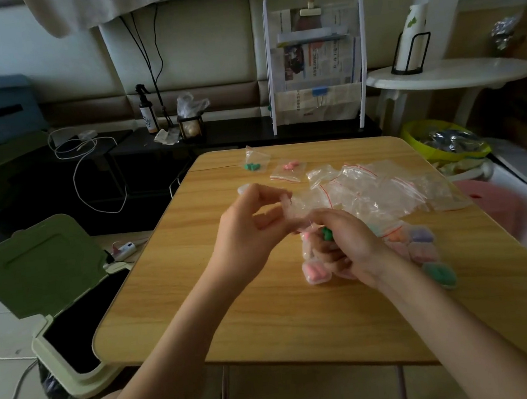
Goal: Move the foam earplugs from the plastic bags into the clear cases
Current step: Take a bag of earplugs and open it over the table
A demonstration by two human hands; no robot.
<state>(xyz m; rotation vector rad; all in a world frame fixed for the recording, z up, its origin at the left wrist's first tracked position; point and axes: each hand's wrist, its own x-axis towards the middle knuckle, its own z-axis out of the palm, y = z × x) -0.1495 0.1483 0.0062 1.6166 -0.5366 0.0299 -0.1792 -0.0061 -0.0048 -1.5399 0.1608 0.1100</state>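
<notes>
My left hand (252,229) pinches the edge of a small clear plastic bag (298,207) above the wooden table (267,312). My right hand (348,249) grips a green earplug (327,234) at the bag's lower end, with a pink earplug (306,235) showing just beside it. A clear case of pink earplugs (315,273) lies under my right hand. More filled cases, purple (422,235) and green (440,273), sit to the right. Two bags with earplugs inside, green (253,164) and pink (289,168), lie at the far edge.
A heap of empty zip bags (381,187) covers the table's right middle. An open green-lidded bin (47,287) stands at the table's left. A white round side table (451,77) and a yellow basin (441,140) stand to the right.
</notes>
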